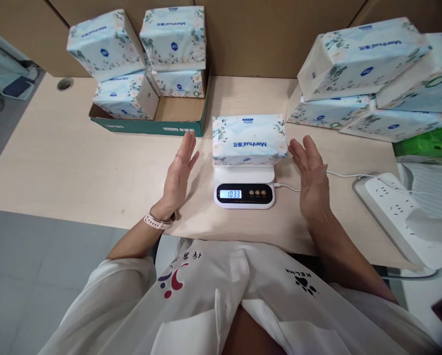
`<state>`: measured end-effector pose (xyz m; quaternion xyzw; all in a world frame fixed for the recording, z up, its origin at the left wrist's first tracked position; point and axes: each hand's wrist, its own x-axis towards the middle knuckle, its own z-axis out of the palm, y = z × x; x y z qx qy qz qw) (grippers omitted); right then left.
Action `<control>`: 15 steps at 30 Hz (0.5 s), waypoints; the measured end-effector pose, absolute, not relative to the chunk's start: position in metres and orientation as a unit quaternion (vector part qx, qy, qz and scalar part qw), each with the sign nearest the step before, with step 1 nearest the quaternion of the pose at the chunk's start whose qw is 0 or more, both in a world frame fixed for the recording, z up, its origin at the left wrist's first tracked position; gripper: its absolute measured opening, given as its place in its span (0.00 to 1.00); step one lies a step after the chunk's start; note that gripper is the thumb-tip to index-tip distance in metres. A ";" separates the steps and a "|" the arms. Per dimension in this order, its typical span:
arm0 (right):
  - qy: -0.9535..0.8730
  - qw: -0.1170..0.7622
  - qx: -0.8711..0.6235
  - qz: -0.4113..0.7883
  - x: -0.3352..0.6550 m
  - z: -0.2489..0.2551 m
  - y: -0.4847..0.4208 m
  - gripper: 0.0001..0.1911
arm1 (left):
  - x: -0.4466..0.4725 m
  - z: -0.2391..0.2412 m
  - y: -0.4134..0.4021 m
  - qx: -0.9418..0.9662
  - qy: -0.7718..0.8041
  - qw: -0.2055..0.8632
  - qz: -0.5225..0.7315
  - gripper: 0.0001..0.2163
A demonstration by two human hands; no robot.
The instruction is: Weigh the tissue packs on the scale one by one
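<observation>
A pale blue floral tissue pack (248, 139) lies on a small white digital scale (244, 190) whose lit display reads 1033. My left hand (179, 172) hovers just left of the pack, fingers stretched out, palm facing it, holding nothing. My right hand (309, 172) is just right of the pack, fingers open and slightly curved, empty, its fingertips close to the pack's right end. Neither hand touches the pack. A pale watch band sits on my left wrist.
A green cardboard tray (150, 125) with several tissue packs (132, 54) stands at the back left. More tissue packs (368, 74) are piled at the back right. A white power strip (394, 207) and the scale's cable (344, 174) lie on the wooden table (76, 162) at right.
</observation>
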<state>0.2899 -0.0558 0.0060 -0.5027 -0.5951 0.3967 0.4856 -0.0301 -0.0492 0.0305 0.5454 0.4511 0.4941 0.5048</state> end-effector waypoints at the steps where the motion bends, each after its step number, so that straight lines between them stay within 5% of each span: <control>1: -0.596 0.487 -0.501 0.396 0.291 0.006 -0.056 0.41 | -0.031 0.030 -0.049 0.545 0.449 0.507 0.495 0.37; 15: -0.618 0.496 -0.475 0.382 0.294 0.002 -0.056 0.37 | -0.037 0.017 -0.049 0.563 0.427 0.503 0.498 0.34</control>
